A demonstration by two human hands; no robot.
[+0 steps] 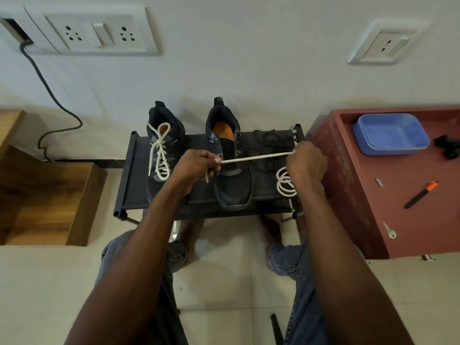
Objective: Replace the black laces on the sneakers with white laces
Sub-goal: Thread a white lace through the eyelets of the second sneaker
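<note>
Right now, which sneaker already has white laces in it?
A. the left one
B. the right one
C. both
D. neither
A: the left sneaker is threaded with white lace, while the right sneaker has bare eyelets and the hands stretch the second white lace above it.

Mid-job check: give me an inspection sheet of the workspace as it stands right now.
Surface: black fabric rack holding both sneakers.
Job's things: left sneaker laced white; right sneaker has no lace; white lace stretched taut above it; removed black laces heaped on the rack.
Clutter: red cabinet top with blue tray, orange-tipped pen, key.
Hands: left hand pinches the lace end; right hand grips the lace, with spare coils hanging below it.
Cables: dark cable runs down the wall.
Surroundings: wall sockets, wooden steps.
</note>
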